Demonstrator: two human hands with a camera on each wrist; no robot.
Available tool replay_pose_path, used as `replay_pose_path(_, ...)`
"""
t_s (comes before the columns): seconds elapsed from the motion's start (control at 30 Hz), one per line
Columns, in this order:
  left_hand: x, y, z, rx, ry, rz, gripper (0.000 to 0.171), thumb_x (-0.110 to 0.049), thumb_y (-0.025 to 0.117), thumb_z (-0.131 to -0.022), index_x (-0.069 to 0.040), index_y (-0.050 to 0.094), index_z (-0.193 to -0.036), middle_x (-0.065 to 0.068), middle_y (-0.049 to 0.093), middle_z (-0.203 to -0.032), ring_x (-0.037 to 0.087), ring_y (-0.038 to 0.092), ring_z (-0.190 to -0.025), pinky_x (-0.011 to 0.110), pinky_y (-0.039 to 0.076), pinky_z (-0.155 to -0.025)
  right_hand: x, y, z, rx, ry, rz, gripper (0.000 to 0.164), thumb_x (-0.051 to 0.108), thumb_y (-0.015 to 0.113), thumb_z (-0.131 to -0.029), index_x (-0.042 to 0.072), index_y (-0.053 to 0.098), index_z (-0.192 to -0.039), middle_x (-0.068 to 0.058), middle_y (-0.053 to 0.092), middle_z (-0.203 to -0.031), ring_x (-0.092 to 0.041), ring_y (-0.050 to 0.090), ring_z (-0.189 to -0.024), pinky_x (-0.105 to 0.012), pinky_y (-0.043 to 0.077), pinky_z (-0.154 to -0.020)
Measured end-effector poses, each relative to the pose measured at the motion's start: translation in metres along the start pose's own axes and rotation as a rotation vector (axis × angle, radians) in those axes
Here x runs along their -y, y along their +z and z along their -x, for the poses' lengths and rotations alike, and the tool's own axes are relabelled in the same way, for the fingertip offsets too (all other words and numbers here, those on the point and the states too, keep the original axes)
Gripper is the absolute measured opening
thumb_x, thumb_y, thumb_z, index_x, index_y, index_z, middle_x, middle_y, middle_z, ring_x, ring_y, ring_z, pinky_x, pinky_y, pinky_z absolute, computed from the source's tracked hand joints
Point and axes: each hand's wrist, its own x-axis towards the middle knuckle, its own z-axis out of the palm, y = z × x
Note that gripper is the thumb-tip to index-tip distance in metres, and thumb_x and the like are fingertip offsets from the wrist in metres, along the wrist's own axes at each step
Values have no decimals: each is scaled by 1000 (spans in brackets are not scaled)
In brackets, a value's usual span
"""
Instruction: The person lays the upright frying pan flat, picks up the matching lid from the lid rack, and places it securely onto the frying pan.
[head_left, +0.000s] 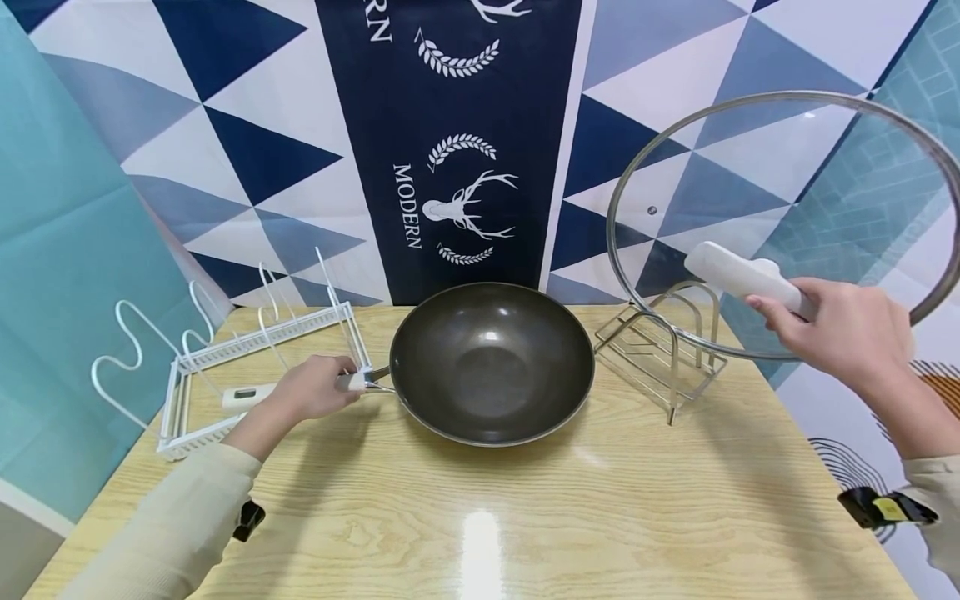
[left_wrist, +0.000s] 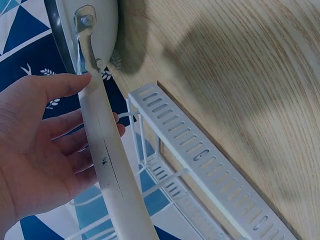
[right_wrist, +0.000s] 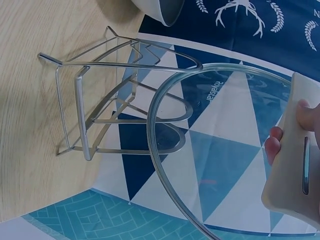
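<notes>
A dark wok point(head_left: 491, 367) sits on the wooden table, its inside facing up. My left hand point(head_left: 318, 385) grips the wok's white handle point(left_wrist: 107, 145) near the metal joint, thumb on one side and fingers on the other. Up at the right, my right hand point(head_left: 855, 325) holds a large glass lid point(head_left: 712, 158) by its white handle point(head_left: 750, 275). The lid is tilted steeply, with its metal rim overlapping the wire lid rack point(head_left: 675, 350) in the head view; whether they touch I cannot tell.
A white wire rack point(head_left: 262, 342) with wavy dividers stands at the table's left, under the wok handle. Behind the table point(head_left: 420, 517) hangs a patterned blue and white backdrop point(head_left: 255, 150). Teal panels point(head_left: 67, 275) flank the sides.
</notes>
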Motion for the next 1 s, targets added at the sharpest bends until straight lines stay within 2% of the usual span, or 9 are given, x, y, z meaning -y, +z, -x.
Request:
replay_pose_path(0.17, 2, -3, 0, -21, 2, -1, 36, -24, 68, -83, -2, 65, -111, 14, 72, -95, 25, 65, -81, 42, 52, -69, 1, -3, -1, -27, -10, 3, 63, 59, 50, -92, -3, 62, -93, -11, 53, -53, -22, 40, -45, -31, 27, -39)
replay_pose_path(0.27, 3, -4, 2, -39, 10, 7, 36, -23, 68, -83, -2, 65, -112, 17, 71, -100, 31, 67, -89, 46, 53, -75, 1, -5, -2, -44, -13, 7, 64, 60, 49, -91, -3, 61, -89, -9, 51, -51, -21, 40, -44, -31, 26, -39)
replay_pose_path(0.47, 4, -6, 8, -65, 24, 20, 35, -20, 69, -81, 1, 66, -110, 20, 70, -105, 37, 66, -97, 49, 53, -84, 4, -8, -2, -48, -17, 14, 64, 59, 49, -92, -3, 62, -92, -8, 50, -51, -21, 40, -44, -31, 26, -40)
replay_pose_path(0.7, 1, -6, 11, -56, 18, 35, 34, -18, 69, -82, 1, 65, -109, 21, 70, -105, 36, 66, -95, 48, 53, -83, 6, -11, -1, -61, -20, 35, 62, 61, 49, -92, 0, 60, -88, -6, 47, -49, -21, 39, -44, -31, 25, -40)
replay_pose_path(1.0, 2, -5, 13, -56, 18, 25, 31, -16, 71, -81, -1, 67, -108, 20, 70, -104, 34, 67, -92, 47, 54, -77, 8, -15, -1, -98, -33, 41, 62, 59, 50, -91, -1, 64, -96, -11, 51, -51, -24, 39, -43, -32, 24, -39)
